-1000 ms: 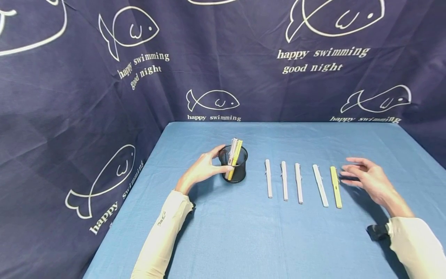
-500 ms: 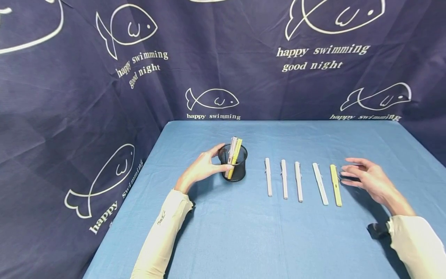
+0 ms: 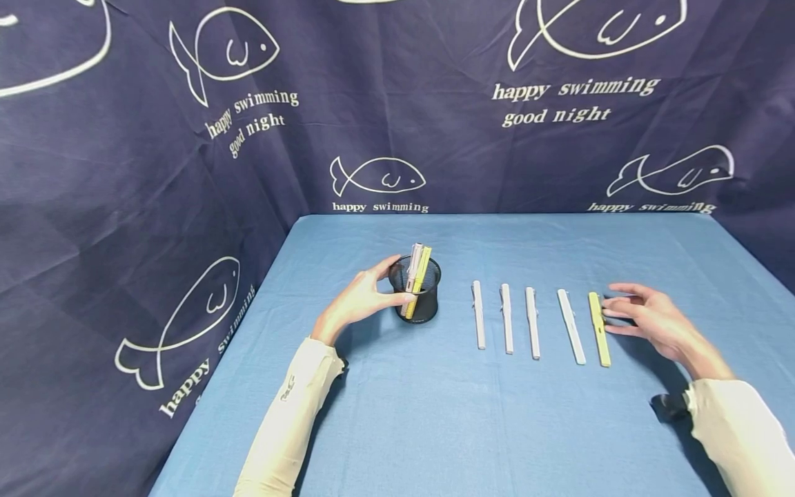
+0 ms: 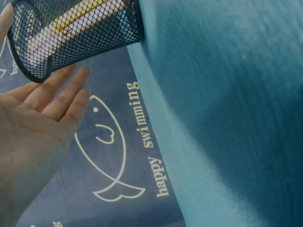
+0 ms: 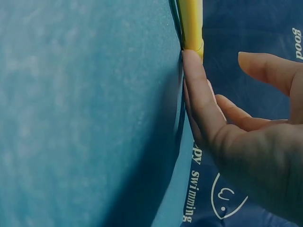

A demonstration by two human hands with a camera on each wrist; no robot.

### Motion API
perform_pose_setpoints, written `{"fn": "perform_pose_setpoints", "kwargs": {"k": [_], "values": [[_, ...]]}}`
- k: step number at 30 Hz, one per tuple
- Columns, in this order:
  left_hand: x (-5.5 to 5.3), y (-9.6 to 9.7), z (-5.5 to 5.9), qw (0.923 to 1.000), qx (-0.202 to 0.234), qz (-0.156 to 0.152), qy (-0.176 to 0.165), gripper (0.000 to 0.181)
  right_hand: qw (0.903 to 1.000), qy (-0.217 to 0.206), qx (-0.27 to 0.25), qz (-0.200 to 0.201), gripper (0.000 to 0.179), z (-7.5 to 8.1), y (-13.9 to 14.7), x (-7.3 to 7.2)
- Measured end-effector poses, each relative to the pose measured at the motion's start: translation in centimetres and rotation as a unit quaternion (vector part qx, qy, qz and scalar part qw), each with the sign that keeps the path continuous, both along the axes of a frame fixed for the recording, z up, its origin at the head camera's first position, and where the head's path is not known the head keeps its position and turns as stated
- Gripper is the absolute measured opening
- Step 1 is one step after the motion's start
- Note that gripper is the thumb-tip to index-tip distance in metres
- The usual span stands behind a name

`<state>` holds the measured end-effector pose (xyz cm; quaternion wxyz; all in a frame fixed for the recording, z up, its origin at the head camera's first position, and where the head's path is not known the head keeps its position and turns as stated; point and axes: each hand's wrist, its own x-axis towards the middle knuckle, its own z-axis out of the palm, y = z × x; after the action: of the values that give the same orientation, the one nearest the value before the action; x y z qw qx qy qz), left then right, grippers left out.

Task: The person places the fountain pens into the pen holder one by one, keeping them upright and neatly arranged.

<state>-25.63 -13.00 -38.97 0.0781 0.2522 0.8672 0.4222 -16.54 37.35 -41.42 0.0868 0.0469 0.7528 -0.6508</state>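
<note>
A black mesh pen cup (image 3: 427,308) stands at the left of the table, with a pale pinkish pen (image 3: 413,269) and a yellow pen (image 3: 424,268) leaning inside it. My left hand (image 3: 359,301) holds the cup from its left side, thumb in front and fingers behind. To the right lies another yellow pen (image 3: 600,336), last in a row of pens. Beside it is my right hand (image 3: 661,323), thumb spread away from the fingers. In the right wrist view, a fingertip meets the end of that yellow pen (image 5: 191,23), and nothing is gripped.
Between the cup and the yellow pen lie a white pen (image 3: 571,328) and several pale pens (image 3: 507,319), roughly parallel and spaced apart. The blue tablecloth (image 3: 435,414) runs back to a dark blue curtain (image 3: 472,166) printed with fish.
My right hand has shifted slightly left, its fingers now right at the yellow pen's side. The left hand and the cup have stayed in place.
</note>
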Motion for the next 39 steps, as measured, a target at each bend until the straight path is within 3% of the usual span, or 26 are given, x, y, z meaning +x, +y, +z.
{"fn": "perform_pose_setpoints", "kwargs": {"k": [8, 22, 39], "values": [[0.0, 0.0, 0.0, 1.0000, 0.002, 0.001, 0.006, 0.091, 0.9968, -0.008, 0.077, 0.020, 0.068, 0.2, -0.3, -0.5], [-0.1, 0.0, -0.1, 1.0000, -0.001, 0.002, 0.007, 0.093, 0.9915, -0.028, 0.120, 0.043, 0.068, 0.4, -0.4, -1.0], [-0.1, 0.0, -0.2, 1.0000, -0.002, 0.006, 0.004, 0.091, 0.9797, -0.015, 0.195, 0.046, 0.066, 0.2, -1.0, -1.3]]}}
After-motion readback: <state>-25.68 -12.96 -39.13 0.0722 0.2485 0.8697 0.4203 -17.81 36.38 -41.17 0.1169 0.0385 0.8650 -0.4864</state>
